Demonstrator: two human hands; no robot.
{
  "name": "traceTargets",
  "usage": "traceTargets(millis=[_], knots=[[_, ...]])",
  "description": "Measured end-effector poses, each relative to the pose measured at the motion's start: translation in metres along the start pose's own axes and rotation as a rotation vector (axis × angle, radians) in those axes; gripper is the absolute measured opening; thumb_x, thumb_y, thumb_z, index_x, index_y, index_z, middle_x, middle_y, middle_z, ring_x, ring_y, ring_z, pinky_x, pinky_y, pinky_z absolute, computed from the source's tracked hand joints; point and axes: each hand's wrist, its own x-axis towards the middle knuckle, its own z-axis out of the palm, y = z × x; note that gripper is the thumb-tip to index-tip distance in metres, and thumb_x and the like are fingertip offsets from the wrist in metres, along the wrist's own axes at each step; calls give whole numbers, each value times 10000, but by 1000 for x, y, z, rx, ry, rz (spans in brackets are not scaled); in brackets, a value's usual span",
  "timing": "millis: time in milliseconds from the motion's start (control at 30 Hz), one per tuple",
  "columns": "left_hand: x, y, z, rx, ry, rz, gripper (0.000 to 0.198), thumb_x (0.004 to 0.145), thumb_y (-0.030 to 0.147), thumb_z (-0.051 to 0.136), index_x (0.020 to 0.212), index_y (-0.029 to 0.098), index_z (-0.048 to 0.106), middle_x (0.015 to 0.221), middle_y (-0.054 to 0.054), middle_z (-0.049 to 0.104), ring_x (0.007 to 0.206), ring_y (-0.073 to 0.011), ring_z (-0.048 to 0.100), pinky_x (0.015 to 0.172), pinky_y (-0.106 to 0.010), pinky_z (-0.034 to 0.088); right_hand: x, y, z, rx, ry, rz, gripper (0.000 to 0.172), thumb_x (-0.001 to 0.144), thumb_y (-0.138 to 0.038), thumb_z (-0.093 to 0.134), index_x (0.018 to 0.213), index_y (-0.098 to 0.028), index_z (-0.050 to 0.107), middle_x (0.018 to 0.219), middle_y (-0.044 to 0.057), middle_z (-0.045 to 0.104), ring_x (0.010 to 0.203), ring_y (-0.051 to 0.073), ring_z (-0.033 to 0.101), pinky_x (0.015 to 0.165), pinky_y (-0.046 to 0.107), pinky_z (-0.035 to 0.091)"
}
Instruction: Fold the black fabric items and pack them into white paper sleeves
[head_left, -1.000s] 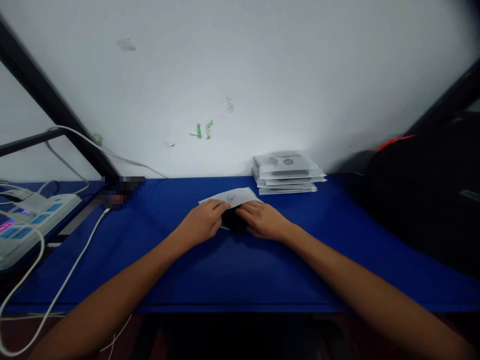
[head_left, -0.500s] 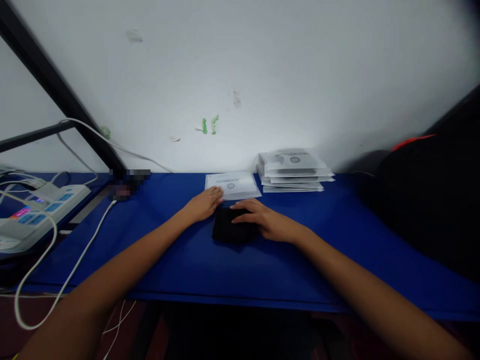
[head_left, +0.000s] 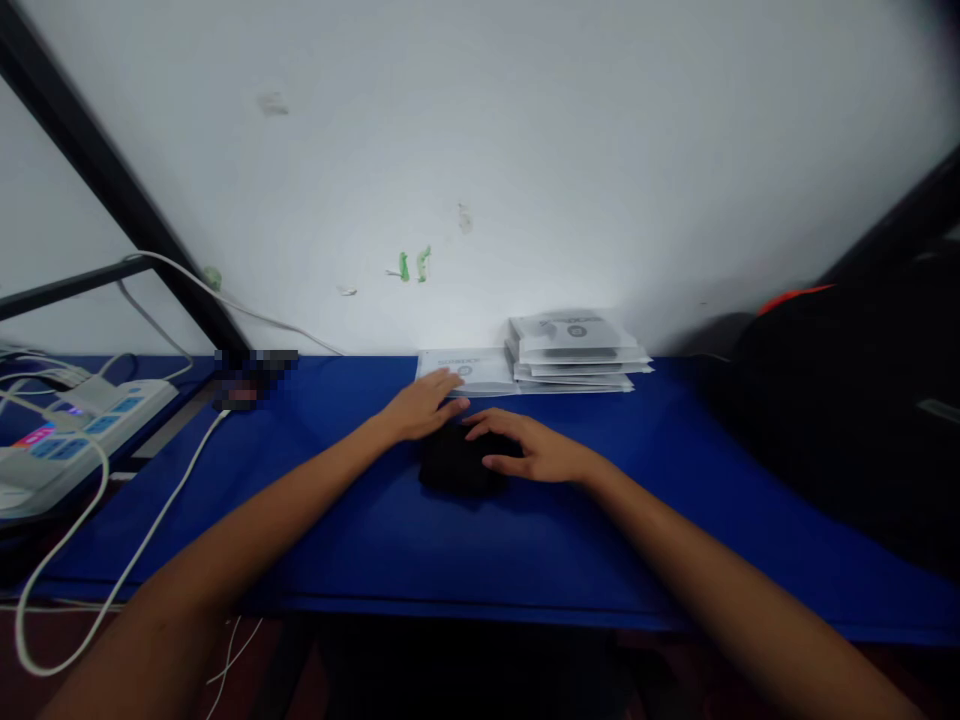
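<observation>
A soft-looking black item [head_left: 459, 472], perhaps folded cloth, lies on the blue table in front of me; its exact kind I cannot make out. My right hand [head_left: 529, 447] rests over its right side, thumb and fingers apart. My left hand [head_left: 426, 404] is just beyond its left edge, fingers stretched and thumb spread. Those fingertips overlap the front left part of a flat white packet [head_left: 487, 372] with printed lettering. Whether they press on it I cannot tell. The packet's right end meets a stack of several similar white packets [head_left: 577, 345].
The blue table [head_left: 360, 560] runs along a white wall. At left stand a power strip [head_left: 112, 420] with plugs and a white cable [head_left: 161, 515] looping over the table edge. A large black object [head_left: 847, 400] with a red-orange edge fills the right side.
My left hand has lifted its thumb away and spread it over the black item. The single white packet has shifted right against the stack. The right hand's fingers have moved slightly on the black item.
</observation>
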Motion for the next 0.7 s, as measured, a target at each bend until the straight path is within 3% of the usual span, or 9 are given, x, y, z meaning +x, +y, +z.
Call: traceTargets(millis=[67,133,200,367,567,700], knots=[[-17,26,1,-211,-6,120,626,971,554,393,1452,157,331,1468,-167,447,1357,-251,435,1101,-423,381,0,0,2,-28,25,35,310,862,-299,635,1141,-197,546,1190,98,572,1090,216,551,942,409,464],[-34,49,2,-268,-30,181,970,812,677,585,1507,132,187,1505,-223,362,1368,-328,407,1078,-466,403,-1,0,4,-39,43,83,309,831,-339,677,1065,-197,532,1091,78,578,988,206,559,871,379,487],[-47,63,4,-236,-45,158,1135,711,687,687,1514,99,140,1490,-258,358,1353,-391,405,1066,-519,397,-1,-1,5,-41,53,126,323,815,-374,698,1015,-199,513,1041,64,578,933,199,558,828,362,493],[-58,61,3,-211,-5,67,865,755,580,708,1440,211,331,1265,-164,566,1140,-333,561,955,-506,476,-2,-5,4,37,49,185,493,799,-409,714,1177,-206,470,1173,92,583,1035,224,582,904,401,486],[-60,54,2,-314,31,12,858,726,537,751,1419,215,359,1263,-154,548,1157,-323,535,958,-527,475,-1,-5,4,65,26,171,839,679,-415,823,1359,-209,376,1309,138,542,1204,275,539,1017,449,435],[-59,52,1,-365,29,-28,829,752,501,741,1421,204,352,1328,-162,517,1223,-313,511,1008,-507,463,-1,-4,6,5,14,205,892,684,-341,822,1406,-205,316,1292,141,544,1167,275,559,981,446,459]])
